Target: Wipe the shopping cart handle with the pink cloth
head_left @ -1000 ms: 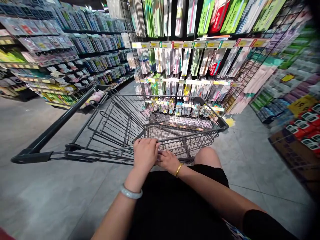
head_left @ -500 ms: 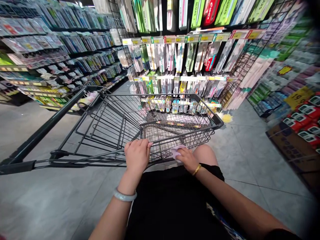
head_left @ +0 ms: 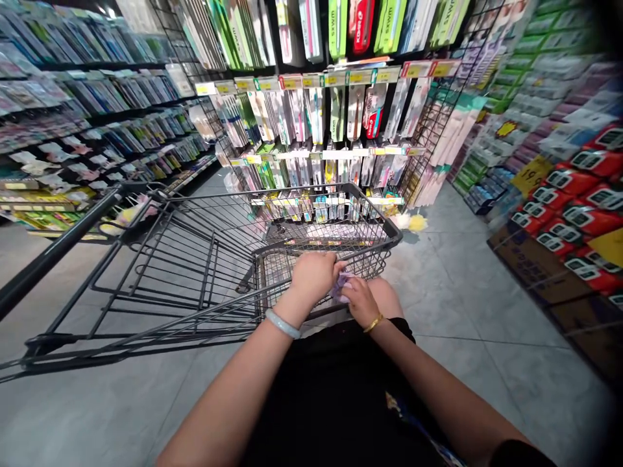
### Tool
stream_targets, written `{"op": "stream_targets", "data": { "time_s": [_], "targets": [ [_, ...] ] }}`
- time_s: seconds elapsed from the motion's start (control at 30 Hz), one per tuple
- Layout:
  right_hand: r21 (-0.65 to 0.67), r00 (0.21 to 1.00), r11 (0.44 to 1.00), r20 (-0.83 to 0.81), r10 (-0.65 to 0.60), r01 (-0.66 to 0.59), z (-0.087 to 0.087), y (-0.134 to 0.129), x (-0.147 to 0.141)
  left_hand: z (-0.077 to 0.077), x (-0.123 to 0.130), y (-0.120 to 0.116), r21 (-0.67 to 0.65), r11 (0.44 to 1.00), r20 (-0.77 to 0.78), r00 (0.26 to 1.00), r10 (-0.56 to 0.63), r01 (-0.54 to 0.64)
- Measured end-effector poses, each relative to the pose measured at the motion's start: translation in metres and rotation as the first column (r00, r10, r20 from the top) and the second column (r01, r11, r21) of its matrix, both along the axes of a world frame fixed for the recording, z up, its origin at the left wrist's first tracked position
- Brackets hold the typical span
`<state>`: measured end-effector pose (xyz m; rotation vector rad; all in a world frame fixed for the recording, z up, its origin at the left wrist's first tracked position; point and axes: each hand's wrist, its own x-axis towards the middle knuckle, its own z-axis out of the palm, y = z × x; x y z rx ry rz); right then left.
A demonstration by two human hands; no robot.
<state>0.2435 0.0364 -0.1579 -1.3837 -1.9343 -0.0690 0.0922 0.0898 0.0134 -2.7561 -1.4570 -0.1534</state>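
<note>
A crumpled light purple cloth (head_left: 339,286) is between my two hands, just above the near side of a dark grey wire shopping cart (head_left: 388,233). My left hand (head_left: 314,277), with a pale bangle at the wrist, has its fingers curled at the cloth's left side. On the other side, my right hand (head_left: 361,302), with a gold bracelet, pinches the cloth between bent fingers. Parts of the cloth are hidden by my fingers. Below the hands are my black clothing and a bare knee.
Ahead stands a rack of hanging packets (head_left: 311,117) with price strips. Shelves of packaged goods (head_left: 146,97) line the left. To the right, red packs (head_left: 574,214) sit in a cardboard box (head_left: 530,272) on the grey tiled floor (head_left: 448,285).
My left hand has let go of the cart's rail and moved right to the cloth. The cloth is more bunched up. The view has turned slightly to the right.
</note>
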Motion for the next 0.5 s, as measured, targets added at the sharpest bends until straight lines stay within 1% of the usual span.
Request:
{"op": "stream_targets", "data": {
  "time_s": [0.03,0.07,0.17,0.2,0.23,0.27,0.3,0.4,0.43,0.47,0.5],
  "targets": [
    [0.002,1.000,1.000,-0.025,-0.008,0.008,0.003,-0.001,0.003,-0.003,0.003,0.003,-0.031,0.999,-0.033,0.999,0.011,-0.012],
    [0.019,0.999,1.000,-0.050,-0.017,0.018,0.012,-0.002,0.006,-0.006,0.004,0.005,-0.056,0.998,-0.061,0.998,0.025,-0.028],
    [0.101,0.995,0.994,-0.096,-0.040,0.049,0.045,-0.001,0.012,-0.012,0.005,0.008,-0.079,0.995,-0.102,0.993,0.054,-0.062],
    [0.117,0.994,0.991,-0.098,-0.049,0.061,0.051,0.001,0.014,-0.012,0.004,0.009,-0.075,0.995,-0.104,0.993,0.057,-0.065],
    [0.124,0.993,0.989,-0.097,-0.064,0.076,0.052,0.003,0.015,-0.012,0.004,0.009,-0.069,0.995,-0.107,0.992,0.063,-0.070],
    [0.122,0.992,0.988,-0.098,-0.082,0.093,0.047,0.005,0.017,-0.012,0.004,0.009,-0.060,0.995,-0.109,0.992,0.069,-0.076],
    [0.104,0.991,0.989,-0.093,-0.094,0.103,0.037,0.007,0.018,-0.012,0.004,0.009,-0.053,0.995,-0.113,0.991,0.072,-0.078],
    [-0.008,0.990,0.995,-0.091,-0.103,0.103,-0.008,0.009,0.024,-0.011,0.003,0.010,-0.033,0.996,-0.128,0.989,0.079,-0.084],
    [-0.046,0.989,0.994,-0.105,-0.108,0.104,-0.020,0.009,0.027,-0.011,0.002,0.010,-0.029,0.996,-0.134,0.988,0.082,-0.086],
    [-0.075,0.985,0.991,-0.130,-0.117,0.108,-0.026,0.009,0.029,-0.011,0.002,0.010,-0.027,0.996,-0.139,0.987,0.083,-0.088],
    [-0.086,0.977,0.989,-0.164,-0.134,0.121,-0.027,0.009,0.032,-0.011,0.001,0.011,-0.027,0.996,-0.144,0.986,0.086,-0.091]
  ]
}}
